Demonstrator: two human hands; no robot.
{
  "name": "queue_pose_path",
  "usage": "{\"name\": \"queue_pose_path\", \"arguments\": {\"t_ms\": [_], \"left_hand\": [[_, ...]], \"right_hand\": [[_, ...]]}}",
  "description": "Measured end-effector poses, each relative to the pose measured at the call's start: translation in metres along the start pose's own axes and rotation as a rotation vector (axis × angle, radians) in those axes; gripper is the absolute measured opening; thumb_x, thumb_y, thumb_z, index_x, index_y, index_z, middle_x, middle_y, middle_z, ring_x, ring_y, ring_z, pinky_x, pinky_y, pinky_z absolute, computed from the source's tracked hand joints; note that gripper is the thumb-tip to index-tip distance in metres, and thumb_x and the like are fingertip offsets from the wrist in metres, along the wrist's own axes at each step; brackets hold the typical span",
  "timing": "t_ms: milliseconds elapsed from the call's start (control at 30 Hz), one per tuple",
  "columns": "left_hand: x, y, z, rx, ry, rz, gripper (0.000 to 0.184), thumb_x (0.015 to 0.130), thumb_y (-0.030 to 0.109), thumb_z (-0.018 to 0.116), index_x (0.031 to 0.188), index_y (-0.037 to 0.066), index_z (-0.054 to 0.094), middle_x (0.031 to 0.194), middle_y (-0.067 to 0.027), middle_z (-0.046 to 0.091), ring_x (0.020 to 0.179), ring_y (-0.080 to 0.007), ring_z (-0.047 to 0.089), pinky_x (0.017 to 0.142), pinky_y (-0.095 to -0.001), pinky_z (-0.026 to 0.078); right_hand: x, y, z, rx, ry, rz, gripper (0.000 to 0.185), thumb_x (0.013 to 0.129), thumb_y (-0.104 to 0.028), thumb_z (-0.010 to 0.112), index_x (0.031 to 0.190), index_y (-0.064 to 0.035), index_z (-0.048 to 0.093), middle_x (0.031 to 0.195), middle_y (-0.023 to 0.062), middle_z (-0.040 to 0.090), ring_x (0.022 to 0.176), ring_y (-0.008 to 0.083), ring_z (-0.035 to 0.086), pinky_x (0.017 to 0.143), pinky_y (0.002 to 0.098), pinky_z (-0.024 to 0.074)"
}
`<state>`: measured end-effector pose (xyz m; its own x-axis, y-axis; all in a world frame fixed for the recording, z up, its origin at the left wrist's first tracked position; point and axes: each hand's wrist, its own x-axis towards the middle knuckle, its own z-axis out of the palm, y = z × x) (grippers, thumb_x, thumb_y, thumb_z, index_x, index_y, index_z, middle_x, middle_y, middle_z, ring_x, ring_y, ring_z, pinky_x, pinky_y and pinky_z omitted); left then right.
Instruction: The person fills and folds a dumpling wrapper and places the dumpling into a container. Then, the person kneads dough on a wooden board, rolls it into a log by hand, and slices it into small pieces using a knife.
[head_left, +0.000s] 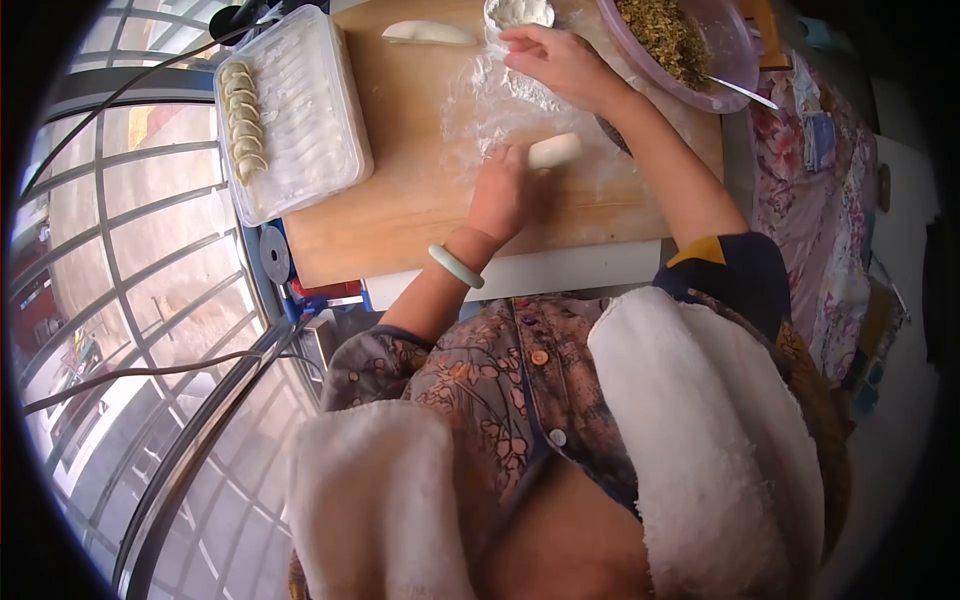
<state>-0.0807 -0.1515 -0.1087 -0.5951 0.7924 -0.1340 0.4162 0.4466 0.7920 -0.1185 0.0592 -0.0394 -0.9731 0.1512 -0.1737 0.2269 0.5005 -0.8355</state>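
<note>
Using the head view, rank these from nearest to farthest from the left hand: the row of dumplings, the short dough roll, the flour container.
From the left hand:
1. Short dough roll, just to its right.
2. Flour container, beyond it, at the top.
3. Row of dumplings, far left.

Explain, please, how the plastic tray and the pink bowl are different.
The tray is rectangular, while the bowl is round. The tray holds one row of folded dumplings along its left side; the bowl holds loose chopped filling and a metal utensil. The tray sits at the wooden board's left edge, the bowl at its far right corner. Both are open on top.
</note>
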Motion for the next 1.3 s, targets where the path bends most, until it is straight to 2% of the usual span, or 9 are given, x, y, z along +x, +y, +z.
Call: {"name": "queue_pose_path", "arguments": {"t_ms": [67,233,433,567,800,933,967,1100,1300], "left_hand": [[-0.002,0.016,-0.016,-0.499,-0.149,-0.309,0.039,0.098,0.017,0.056,0.132,0.0,0.05,0.115,-0.0124,0.06,0.103,-0.0249,0.059,0.085,-0.036,0.047],[-0.008,0.037,-0.011,-1.555,-0.274,-0.426,0.047,0.101,0.029,0.056,0.133,-0.004,0.046,0.117,-0.0151,0.059,0.104,-0.0274,0.061,0.089,-0.0418,0.054],[-0.025,0.07,-0.007,-1.377,-0.373,-0.285,0.052,0.094,0.035,0.068,0.126,-0.002,0.053,0.11,-0.0135,0.063,0.099,-0.0228,0.063,0.08,-0.0332,0.053],[-0.027,0.075,0.0,-0.729,-0.411,-0.297,0.033,0.087,0.028,0.071,0.104,0.001,0.063,0.086,-0.0067,0.065,0.077,-0.0128,0.062,0.065,-0.0267,0.049],[-0.052,0.072,0.039,-0.579,-0.216,-0.367,0.016,0.089,0.02,0.061,0.092,0.004,0.061,0.069,-0.0005,0.059,0.057,-0.0081,0.053,0.051,-0.0249,0.042],[-0.054,0.054,0.043,-0.647,-0.275,-0.431,0.017,0.092,0.018,0.059,0.098,0.003,0.06,0.069,0.0005,0.057,0.058,-0.0084,0.053,0.053,-0.0258,0.042],[-0.055,0.053,0.038,-0.708,-0.342,-0.504,0.018,0.092,0.018,0.058,0.102,0.002,0.06,0.07,0.0006,0.057,0.06,-0.0087,0.053,0.054,-0.0262,0.043],[-0.057,0.064,0.014,-1.125,-0.345,-0.465,0.041,0.093,0.02,0.065,0.124,-0.003,0.052,0.087,-0.0018,0.062,0.073,-0.013,0.059,0.07,-0.0287,0.05],[-0.063,0.05,0.006,-0.949,-0.521,-0.379,0.034,0.086,0.024,0.076,0.106,0.001,0.061,0.086,-0.0001,0.059,0.075,-0.0107,0.053,0.069,-0.0269,0.043]], "right_hand": [[-0.052,0.028,-0.007,0.423,0.135,0.124,0.056,0.094,-0.042,0.064,0.131,-0.0017,0.056,0.116,0.0139,0.064,0.107,0.0212,0.062,0.095,0.0341,0.0494],[-0.118,0.034,0.031,1.276,0.249,0.216,0.052,0.096,-0.038,0.063,0.13,0.0,0.054,0.11,0.0127,0.064,0.104,0.0202,0.062,0.092,0.034,0.0504],[-0.123,-0.005,0.03,0.87,0.121,0.158,0.033,0.093,-0.022,0.063,0.12,-0.0022,0.06,0.088,0.0064,0.063,0.076,0.0126,0.062,0.065,0.0278,0.0537],[-0.133,-0.013,0.046,0.884,0.25,0.193,0.024,0.097,-0.021,0.059,0.112,-0.0016,0.062,0.066,-0.0006,0.052,0.054,0.0071,0.05,0.051,0.0236,0.0431],[-0.148,-0.001,0.061,1.059,0.403,0.32,0.024,0.1,-0.022,0.055,0.109,-0.0012,0.062,0.061,-0.002,0.048,0.048,0.0062,0.043,0.044,0.0239,0.0372],[-0.147,0.019,0.076,0.999,0.394,0.33,0.043,0.101,-0.039,0.054,0.122,-0.0024,0.058,0.085,0.0079,0.061,0.075,0.014,0.06,0.069,0.03,0.0513],[-0.148,0.022,0.071,1.123,0.286,0.354,0.057,0.1,-0.05,0.051,0.132,-0.003,0.052,0.11,0.014,0.063,0.103,0.0195,0.061,0.09,0.0347,0.0489],[-0.154,0.024,0.062,1.09,0.181,0.256,0.062,0.098,-0.048,0.055,0.138,-0.0015,0.045,0.115,0.0117,0.06,0.109,0.0175,0.057,0.09,0.0333,0.047],[-0.176,0.015,0.046,0.456,0.022,0.12,0.038,0.095,-0.025,0.06,0.125,-0.0021,0.057,0.099,0.0111,0.064,0.091,0.0208,0.062,0.081,0.0355,0.0515]]}}
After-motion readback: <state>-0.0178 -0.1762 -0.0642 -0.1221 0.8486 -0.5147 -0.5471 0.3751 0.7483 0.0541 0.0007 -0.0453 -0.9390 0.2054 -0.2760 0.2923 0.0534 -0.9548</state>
